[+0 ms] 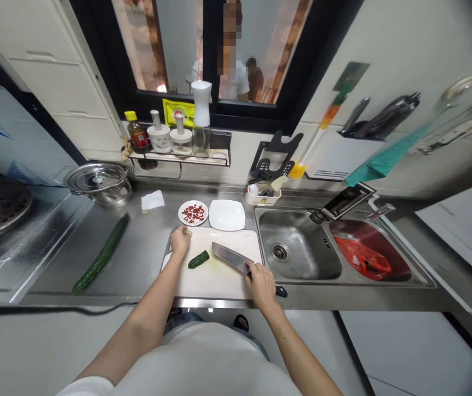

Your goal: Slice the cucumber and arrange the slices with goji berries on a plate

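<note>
My right hand (262, 281) grips the black handle of a kitchen knife (231, 257), whose broad blade points up and left over the white cutting board (223, 286). At the board's upper left corner my left hand (181, 240) is closed, with a small pale green slice (189, 233) at its fingertips. A short piece of cucumber (198, 259) lies on the board between my hands. Behind the board stand a round plate (193, 213) with small red pieces and a white square plate (227, 215) with nothing on it. A long whole cucumber (101, 256) rests on the steel counter to the left.
Right of the board is a double sink (301, 242) with a faucet (343, 203) and a red bag (361, 258). A lidded pot (101, 184) and a white paper (152, 201) are at the back left. Condiments stand on a wall rack (182, 158). People show beyond the window.
</note>
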### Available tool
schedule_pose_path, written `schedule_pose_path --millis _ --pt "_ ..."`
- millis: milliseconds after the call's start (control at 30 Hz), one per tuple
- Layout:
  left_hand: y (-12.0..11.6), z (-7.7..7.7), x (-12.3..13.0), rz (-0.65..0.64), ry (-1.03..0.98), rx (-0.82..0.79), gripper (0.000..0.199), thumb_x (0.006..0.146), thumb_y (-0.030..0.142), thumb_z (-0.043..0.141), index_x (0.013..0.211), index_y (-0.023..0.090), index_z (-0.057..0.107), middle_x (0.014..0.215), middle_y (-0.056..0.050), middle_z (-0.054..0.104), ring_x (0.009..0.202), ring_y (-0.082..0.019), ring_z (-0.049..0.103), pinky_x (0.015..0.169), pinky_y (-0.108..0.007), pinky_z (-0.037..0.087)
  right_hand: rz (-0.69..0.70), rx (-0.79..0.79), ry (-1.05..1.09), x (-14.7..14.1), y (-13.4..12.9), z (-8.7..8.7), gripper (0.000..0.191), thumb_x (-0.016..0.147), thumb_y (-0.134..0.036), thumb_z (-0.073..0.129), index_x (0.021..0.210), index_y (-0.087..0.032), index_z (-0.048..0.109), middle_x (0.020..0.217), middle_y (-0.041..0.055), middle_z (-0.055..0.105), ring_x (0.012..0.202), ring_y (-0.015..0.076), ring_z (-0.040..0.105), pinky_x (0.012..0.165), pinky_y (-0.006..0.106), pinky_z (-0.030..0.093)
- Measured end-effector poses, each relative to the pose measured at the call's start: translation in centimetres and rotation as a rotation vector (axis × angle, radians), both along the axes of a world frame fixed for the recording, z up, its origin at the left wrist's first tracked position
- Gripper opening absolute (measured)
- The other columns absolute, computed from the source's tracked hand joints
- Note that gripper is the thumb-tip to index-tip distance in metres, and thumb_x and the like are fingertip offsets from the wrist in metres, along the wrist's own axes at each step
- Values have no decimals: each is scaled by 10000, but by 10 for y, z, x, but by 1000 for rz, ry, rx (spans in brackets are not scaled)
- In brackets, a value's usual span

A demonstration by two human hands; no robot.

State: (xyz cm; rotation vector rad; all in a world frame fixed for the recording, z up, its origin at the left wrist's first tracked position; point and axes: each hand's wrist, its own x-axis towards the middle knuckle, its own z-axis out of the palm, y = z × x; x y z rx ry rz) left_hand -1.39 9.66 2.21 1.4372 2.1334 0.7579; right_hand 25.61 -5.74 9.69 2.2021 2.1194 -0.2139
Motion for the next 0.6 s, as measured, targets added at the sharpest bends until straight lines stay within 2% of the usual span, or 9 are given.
schedule_pose_path --millis 167,267,433,600 --pt "-4 -1 -6 -65 135 10 238 827 248 505 1002 199 659 974 -103 651 871 -222 579 764 -308 416 -14 -5 17 1 -1 -2 390 838 -226 532 1228 -211 523 1069 81 612 989 203 529 848 288 315" --pt "-8 0 -10 -51 219 19 260 855 228 459 1000 223 675 996 -112 623 939 -249 542 792 -338 407 -26 -6 30 0 0 -3 398 835 -220 528 1232 -218 520 1073 76 612 985 198 530 840 280 320" --pt "-14 1 -18 -125 246 83 300 824 137 457 942 251 707 1014 -99 579 1003 -250 488 851 -350 389 -36 -5 64 -2 1 0 379 823 -210 525 1201 -217 543 1052 65 620 964 187 540 821 267 326" --pt "-18 1 -20 -7 171 128 329 810 118 446 995 235 691 1012 -100 577 1009 -251 495 883 -368 396 -115 -42 153 -6 4 6 292 867 -268 467 1134 -232 579 1019 45 654 904 169 576 734 242 329"
